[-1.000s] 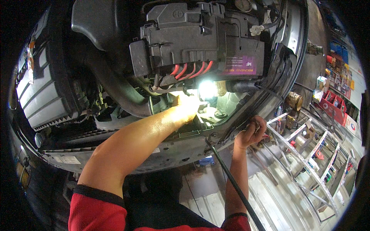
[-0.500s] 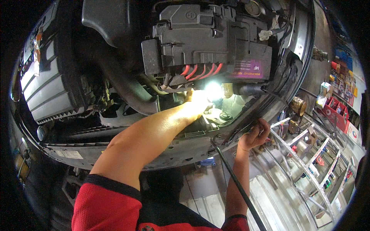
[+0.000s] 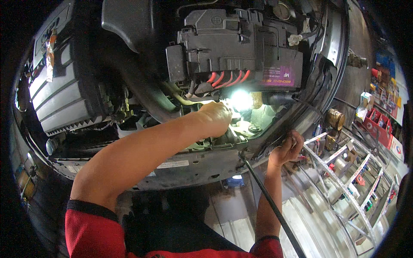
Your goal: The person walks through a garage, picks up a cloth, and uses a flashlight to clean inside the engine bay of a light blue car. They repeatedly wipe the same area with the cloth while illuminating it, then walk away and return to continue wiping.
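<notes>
My left hand [image 3: 216, 117] reaches into the engine bay, below the black fuse box [image 3: 217, 41] and its red cables [image 3: 230, 78]. Its fingers are bent and closed, but glare and the back of the hand hide what they hold. Just beside it shines a bright lamp [image 3: 241, 100]. A round cap [image 3: 254, 128] sits in the lit cavity to the right. My right hand [image 3: 287, 148] is closed, fingers curled against the dark front edge of the car body [image 3: 269, 150]. Anything inside its grip is hidden.
A dark rod [image 3: 273, 205] slants from the car's front panel to the lower edge. At left stands a ribbed black housing [image 3: 69, 90], beside a thick hose [image 3: 148, 92]. A metal ladder [image 3: 344, 191] and a red bin [image 3: 378, 129] are at right.
My left forearm has swung flatter, its elbow lower and further left, and the hand has turned beside the lamp. My right hand stays by the car's edge. The view has shifted slightly.
</notes>
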`<state>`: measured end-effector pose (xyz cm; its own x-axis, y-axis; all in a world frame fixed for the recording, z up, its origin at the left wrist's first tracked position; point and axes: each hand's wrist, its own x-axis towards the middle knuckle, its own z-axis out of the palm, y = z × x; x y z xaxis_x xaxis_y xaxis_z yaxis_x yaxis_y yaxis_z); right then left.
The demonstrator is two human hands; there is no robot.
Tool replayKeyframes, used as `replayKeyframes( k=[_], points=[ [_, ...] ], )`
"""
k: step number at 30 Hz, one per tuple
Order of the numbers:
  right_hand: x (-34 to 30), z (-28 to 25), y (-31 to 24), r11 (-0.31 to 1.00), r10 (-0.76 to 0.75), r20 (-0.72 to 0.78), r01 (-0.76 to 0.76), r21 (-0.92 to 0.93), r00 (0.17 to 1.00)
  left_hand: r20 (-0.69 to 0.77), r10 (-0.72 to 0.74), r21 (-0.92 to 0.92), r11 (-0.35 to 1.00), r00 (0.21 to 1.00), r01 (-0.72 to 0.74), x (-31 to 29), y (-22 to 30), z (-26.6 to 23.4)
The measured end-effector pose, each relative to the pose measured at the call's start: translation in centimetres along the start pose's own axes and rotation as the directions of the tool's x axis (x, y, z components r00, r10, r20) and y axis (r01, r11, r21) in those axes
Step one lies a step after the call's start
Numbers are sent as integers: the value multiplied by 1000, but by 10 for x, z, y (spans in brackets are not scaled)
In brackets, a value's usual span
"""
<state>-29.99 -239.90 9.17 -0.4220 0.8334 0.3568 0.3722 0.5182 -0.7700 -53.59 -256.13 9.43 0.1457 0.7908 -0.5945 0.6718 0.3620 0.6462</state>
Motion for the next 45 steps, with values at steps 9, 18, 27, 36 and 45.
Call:
replayKeyframes(
  k=[9,18,27,36,45],
  points=[
    [2,-6,-9,991,110,75,-115,67,991,-379,-90,-281,959,921,-22,-106,33,-13],
    [50,-15,-117,830,199,513,-421,365,835,-623,-274,-678,657,733,-331,-142,46,-23],
    [-8,-51,-129,744,658,244,-666,-58,713,-522,-497,-852,284,693,-439,-179,43,-11],
    [-105,11,-241,726,433,817,-685,-65,382,-164,-633,-767,-400,756,-502,-199,63,56],
    [-102,22,-249,483,548,784,-876,-11,292,-828,-226,-345,927,513,-148,-255,39,35]
  ],
)
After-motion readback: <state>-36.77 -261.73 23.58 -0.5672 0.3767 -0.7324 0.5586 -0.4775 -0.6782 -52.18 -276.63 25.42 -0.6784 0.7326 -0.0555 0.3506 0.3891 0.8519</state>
